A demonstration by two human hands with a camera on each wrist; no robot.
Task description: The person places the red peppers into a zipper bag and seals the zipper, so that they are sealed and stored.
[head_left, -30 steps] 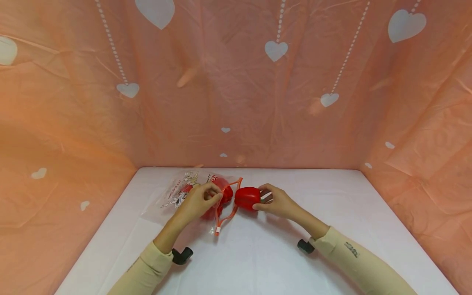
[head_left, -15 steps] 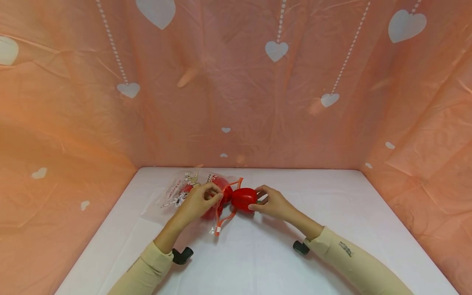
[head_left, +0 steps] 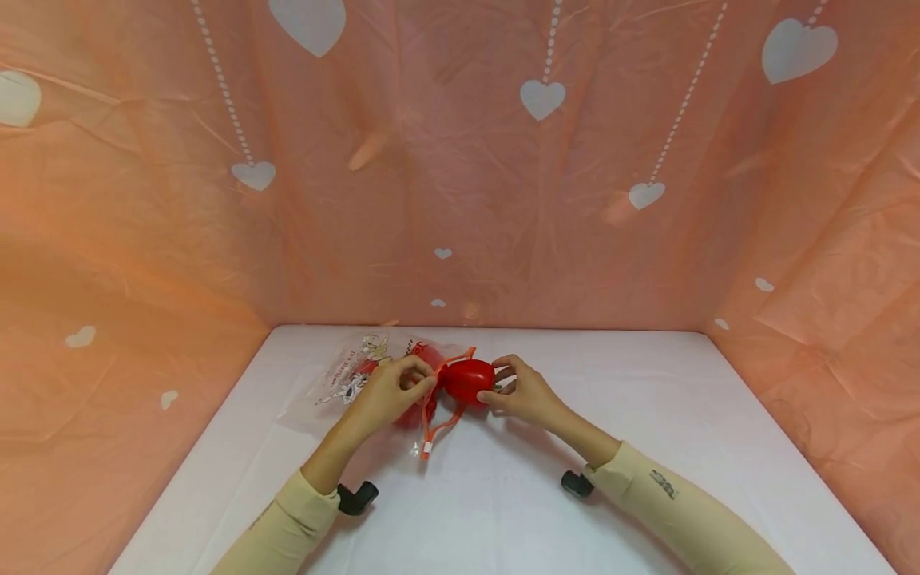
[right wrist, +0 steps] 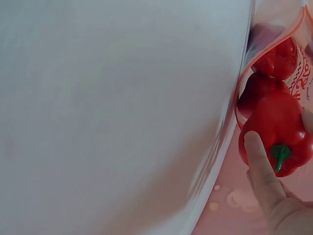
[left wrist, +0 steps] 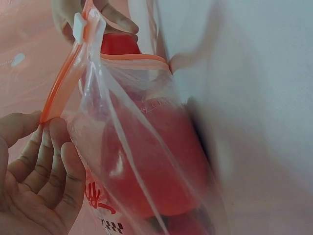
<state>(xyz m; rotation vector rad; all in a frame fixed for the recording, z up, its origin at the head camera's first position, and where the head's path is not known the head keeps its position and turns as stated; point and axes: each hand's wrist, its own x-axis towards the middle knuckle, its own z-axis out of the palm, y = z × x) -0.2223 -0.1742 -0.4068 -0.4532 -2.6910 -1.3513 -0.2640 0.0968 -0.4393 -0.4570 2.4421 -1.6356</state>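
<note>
My right hand (head_left: 523, 393) grips a red bell pepper (head_left: 469, 382) by its stem end; the green stem (right wrist: 280, 155) shows in the right wrist view. The pepper's other end is at the mouth of a clear zip bag (head_left: 323, 395). Between thumb and fingers, my left hand (head_left: 388, 390) pinches the orange zip edge (left wrist: 56, 98) of that bag and holds the mouth apart. A white slider (left wrist: 79, 28) sits on the zip. Inside the bag lie more red bell peppers (right wrist: 276, 58), seen through the printed plastic.
The bag lies on a white table (head_left: 503, 511) toward its back left. Orange sheets with white hearts (head_left: 542, 99) stand around the back and sides. A dark wrist mount (head_left: 357, 498) hangs under the left sleeve, another (head_left: 577, 484) under the right.
My right hand has moved left with the bell pepper, bringing it from just outside the orange zip edge into the bag's mouth. The left hand keeps its place.
</note>
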